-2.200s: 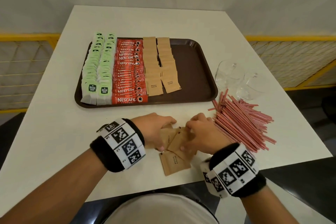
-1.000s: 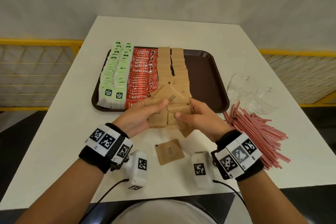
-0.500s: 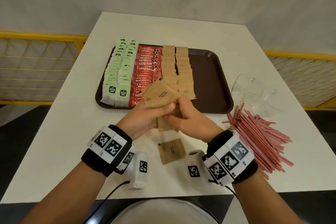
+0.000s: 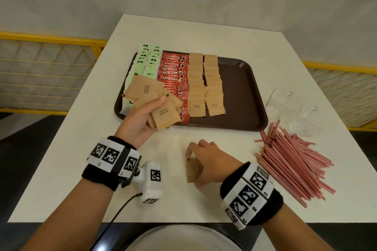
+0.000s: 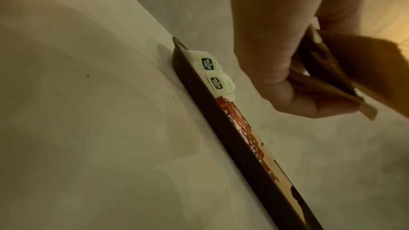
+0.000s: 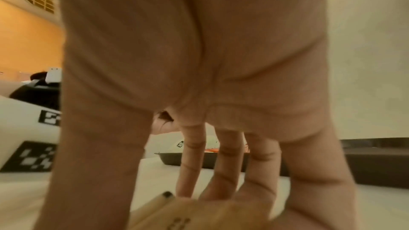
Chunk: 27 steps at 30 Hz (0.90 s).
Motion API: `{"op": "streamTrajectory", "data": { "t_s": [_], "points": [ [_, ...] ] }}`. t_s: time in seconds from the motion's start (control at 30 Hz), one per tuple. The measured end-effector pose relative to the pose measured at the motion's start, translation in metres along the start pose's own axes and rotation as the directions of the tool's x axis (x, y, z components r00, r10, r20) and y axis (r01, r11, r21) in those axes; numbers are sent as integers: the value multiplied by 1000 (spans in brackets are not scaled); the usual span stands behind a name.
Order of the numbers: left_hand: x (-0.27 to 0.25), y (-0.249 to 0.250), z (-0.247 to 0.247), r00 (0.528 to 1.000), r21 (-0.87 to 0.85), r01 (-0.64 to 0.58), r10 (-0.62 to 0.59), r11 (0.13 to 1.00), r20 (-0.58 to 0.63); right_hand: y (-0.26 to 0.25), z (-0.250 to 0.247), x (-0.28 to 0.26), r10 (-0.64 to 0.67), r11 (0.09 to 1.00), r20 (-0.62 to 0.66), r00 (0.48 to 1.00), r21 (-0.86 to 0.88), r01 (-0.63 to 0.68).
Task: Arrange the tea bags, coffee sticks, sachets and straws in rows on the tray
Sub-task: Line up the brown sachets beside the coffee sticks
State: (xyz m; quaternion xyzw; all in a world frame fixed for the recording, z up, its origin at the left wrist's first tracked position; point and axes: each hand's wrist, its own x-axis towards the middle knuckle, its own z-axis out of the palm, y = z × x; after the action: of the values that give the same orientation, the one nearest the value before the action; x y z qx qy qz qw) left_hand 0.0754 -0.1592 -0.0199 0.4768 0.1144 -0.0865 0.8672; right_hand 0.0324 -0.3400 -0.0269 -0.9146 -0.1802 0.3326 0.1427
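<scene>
Here your left hand (image 4: 142, 120) sits at about 9 o'clock of the view, raised over the near left corner of the brown tray (image 4: 242, 96), thumb and fingers curled round a fanned bunch of brown sugar sachets (image 4: 155, 100); at least four edges show in the fan, though the exact count is hidden. The left wrist view shows the same bunch (image 5: 327, 76) clamped between thumb and fingers above the tray rim (image 5: 232, 128).

Your right hand (image 4: 208, 161) is down on the white surface (image 4: 71, 159) at 6 o'clock, fingers arched over one single sachet (image 4: 192, 171) lying flat; fingertips touch it, but you cannot tell whether it is pinched or only pressed.

On the tray you have five rows running from 12 to 6 o'clock: two rows of green tea bags (image 4: 150, 63) at the left, one row of red coffee sticks (image 4: 173, 71), then two rows of brown sachets (image 4: 204, 83). The pieces overlap too closely to count. The right part of the tray is bare.

At 3 o'clock, off the tray, a loose heap of red striped straws (image 4: 293, 161) lies on the surface, too many to count, with two clear glass cups (image 4: 285, 106) just beyond it.
</scene>
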Motion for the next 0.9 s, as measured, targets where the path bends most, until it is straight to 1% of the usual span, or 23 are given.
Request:
{"op": "streamTrajectory", "data": {
  "t_s": [0.07,0.1,0.13,0.17,0.2,0.23,0.27,0.3,0.33,0.37,0.4,0.47,0.5,0.6,0.73,0.8,0.9],
  "points": [
    [-1,-4,-1,1000,27,7,-7,1000,-4,4,-3,3,12,1000,11,1000,-2,-12],
    [-1,-5,-1,1000,37,12,-12,999,-2,6,-8,3,14,1000,-13,1000,9,-14],
    [-2,-5,-2,1000,46,14,-14,999,0,10,-14,2,7,997,-52,999,75,-3],
    [-2,-5,-3,1000,57,15,-15,998,2,14,-22,-1,-17,974,-99,995,223,39],
    [-2,-4,-4,1000,68,17,-17,998,2,16,-30,-5,-41,902,-161,986,418,106],
    [-3,-4,-4,1000,80,19,-19,997,0,15,-39,-9,-52,777,-228,972,603,183],
    [-3,-3,-2,1000,85,21,-21,996,0,13,-47,-14,-62,634,-278,959,731,253],
    [-4,-3,0,1000,88,25,-25,996,1,9,-53,-14,-81,529,-312,947,792,306],
    [-4,-3,3,1000,96,26,-28,995,13,3,-57,-12,-105,486,-331,938,805,339],
    [-4,-4,7,999,108,26,-30,994,36,-4,-59,-5,-130,494,-355,926,787,371],
    [-5,-4,12,997,120,25,-33,992,63,-12,-59,3,-138,538,-382,914,746,393],
    [-6,-5,19,993,128,34,-48,991,109,-25,-59,16,-100,617,-430,897,681,395],
    [-6,-4,21,991,119,43,-57,992,121,-28,-59,21,-79,604,-426,901,698,383],
    [-7,-1,24,988,108,53,-68,993,137,-32,-59,28,-63,394,-399,915,832,390],
    [-7,3,27,991,107,-7,-7,994,130,-30,-59,32,-63,176,-418,906,889,422],
    [-9,5,31,989,116,-39,23,993,143,-29,-62,33,-64,82,-406,911,908,411],
    [-9,7,33,977,94,-106,86,990,193,-27,-67,33,-78,-10,-405,911,914,406]
  ]
}}
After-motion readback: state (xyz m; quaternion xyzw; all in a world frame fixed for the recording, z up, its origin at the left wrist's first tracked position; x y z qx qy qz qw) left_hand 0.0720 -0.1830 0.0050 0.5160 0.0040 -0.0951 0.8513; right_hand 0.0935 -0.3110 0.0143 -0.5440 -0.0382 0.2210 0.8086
